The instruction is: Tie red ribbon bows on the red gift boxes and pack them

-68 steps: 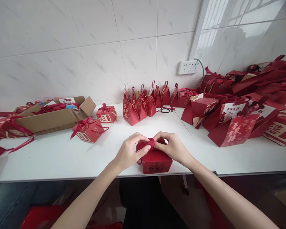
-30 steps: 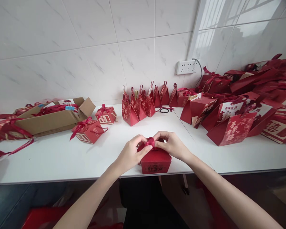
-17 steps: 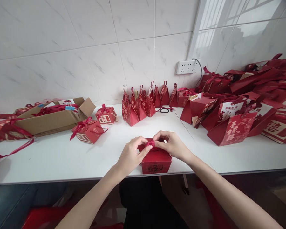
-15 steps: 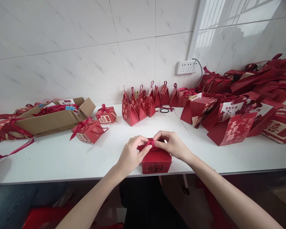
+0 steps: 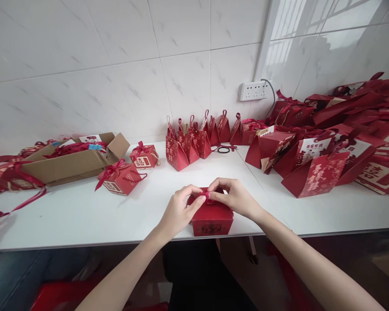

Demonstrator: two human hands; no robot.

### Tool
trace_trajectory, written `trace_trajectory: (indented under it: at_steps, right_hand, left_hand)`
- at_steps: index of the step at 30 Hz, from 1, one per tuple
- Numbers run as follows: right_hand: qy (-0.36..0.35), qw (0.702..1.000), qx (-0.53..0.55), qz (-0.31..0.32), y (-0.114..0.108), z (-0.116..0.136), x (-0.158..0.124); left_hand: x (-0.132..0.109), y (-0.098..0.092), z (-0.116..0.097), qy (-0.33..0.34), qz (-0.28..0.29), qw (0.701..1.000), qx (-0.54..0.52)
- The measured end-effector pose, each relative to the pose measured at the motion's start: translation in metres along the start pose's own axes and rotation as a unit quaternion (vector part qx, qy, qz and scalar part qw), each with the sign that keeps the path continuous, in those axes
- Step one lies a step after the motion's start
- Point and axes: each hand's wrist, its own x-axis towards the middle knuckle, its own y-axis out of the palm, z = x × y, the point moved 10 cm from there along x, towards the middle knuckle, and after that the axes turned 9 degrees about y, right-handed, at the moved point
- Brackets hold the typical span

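A small red gift box (image 5: 211,219) stands at the front edge of the white table (image 5: 84,216). Over its top, my left hand (image 5: 178,211) and my right hand (image 5: 234,197) meet, both pinching a red ribbon (image 5: 205,195) that sits on the box's lid. The fingers of both hands are curled and closed on the ribbon. Most of the ribbon is hidden between my fingertips.
Two ribbon-tied red boxes (image 5: 120,178) (image 5: 144,156) sit to the left, beside an open cardboard carton (image 5: 71,160). Several small red pouches (image 5: 188,144) stand at the back. A heap of larger red bags (image 5: 324,147) fills the right side. A wall socket (image 5: 254,91) is behind.
The ribbon bundle between my fingers has got smaller and lower against the box top. My hands have stayed in nearly the same place.
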Motion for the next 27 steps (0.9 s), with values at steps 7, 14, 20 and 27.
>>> trace_trajectory:
  at_steps: [7, 14, 20, 27]
  right_hand:
    - [-0.008, 1.0, -0.002, 0.012, -0.001, 0.002, 0.0]
    - [-0.018, 1.0, -0.02, 0.012, 0.001, -0.003, 0.005]
    - [-0.062, 0.988, -0.128, -0.054, -0.019, 0.016, -0.01]
    - [-0.153, 0.936, -0.298, -0.106, -0.006, 0.034, -0.049]
  left_hand:
    - [-0.003, 0.009, 0.012, -0.069, 0.011, 0.992, -0.104]
    - [-0.004, 0.02, 0.014, -0.092, 0.055, 0.982, -0.155]
    - [-0.001, 0.018, 0.016, -0.077, 0.05, 0.983, -0.156]
    - [-0.002, 0.017, 0.019, -0.089, 0.037, 0.984, -0.151]
